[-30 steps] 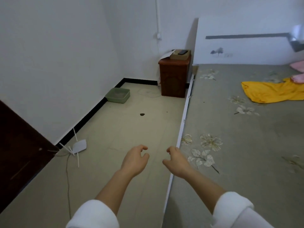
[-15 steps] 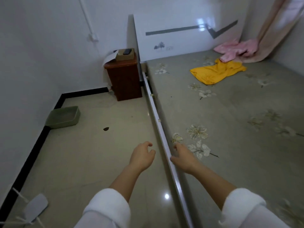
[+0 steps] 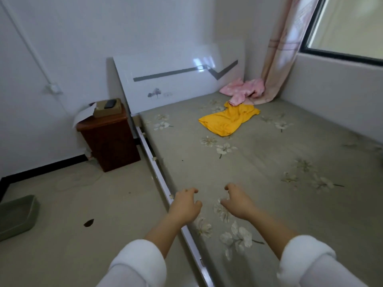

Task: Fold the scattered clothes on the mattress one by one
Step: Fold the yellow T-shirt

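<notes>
**Both hands held empty over the near edge of the mattress**

Nothing is gripped by either hand. The left hand [image 3: 184,206] is held palm down with its fingers loosely curled and slightly parted, above the white bed rail [image 3: 157,168] at the mattress edge. The right hand [image 3: 238,204] is held just beside it, over the mattress [image 3: 269,172], with its fingers likewise relaxed and bent and its thumb turned towards the other hand. A clear gap is seen between the two hands. Whether the fabric is touched by either hand cannot be told. Both forearms are bare, and white sleeves [image 3: 136,264] are pushed up towards the elbows.

The mattress is covered in grey-green cloth printed with pale flowers. The clothes lie well apart from the hands, at its far end. A yellow garment [image 3: 226,121] is spread crumpled on the mattress near the headboard [image 3: 176,83]. A pink garment [image 3: 242,90] is bunched in the far corner, its lower edge touching the yellow one, beside the foot of a pink curtain [image 3: 279,59]. A window [image 3: 348,25] is set above the ledge on the right.

To the left of the bed, a dark wooden nightstand [image 3: 109,141] stands against the wall, with a small box [image 3: 106,107] and a sheet of paper [image 3: 83,117] on top. On the floor [image 3: 83,245], a green tray [image 3: 16,216] is placed at the left, and a small dark scrap [image 3: 88,223] lies near it.
</notes>
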